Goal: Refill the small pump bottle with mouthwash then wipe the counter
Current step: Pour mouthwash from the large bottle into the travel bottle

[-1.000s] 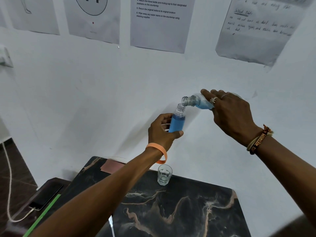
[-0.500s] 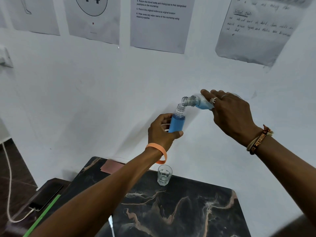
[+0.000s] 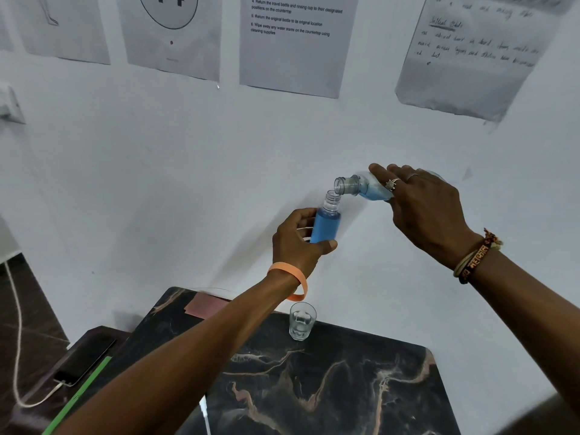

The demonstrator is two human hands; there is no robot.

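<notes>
My left hand (image 3: 298, 243) grips a small clear bottle (image 3: 326, 222) upright in the air; it has no pump on it and blue mouthwash fills it to the shoulder. My right hand (image 3: 420, 211) holds the larger mouthwash bottle (image 3: 361, 187) tipped on its side, its open mouth touching the small bottle's neck. Blue liquid lies along the lower side of the large bottle. Most of the large bottle is hidden under my right hand. Both bottles are held high above the dark marble counter (image 3: 329, 387).
A small clear glass (image 3: 302, 321) stands near the counter's back edge, below my left wrist. A pinkish cloth (image 3: 204, 306) lies at the back left corner. A phone (image 3: 84, 359) on a cable rests on a low surface at left. Papers hang on the white wall.
</notes>
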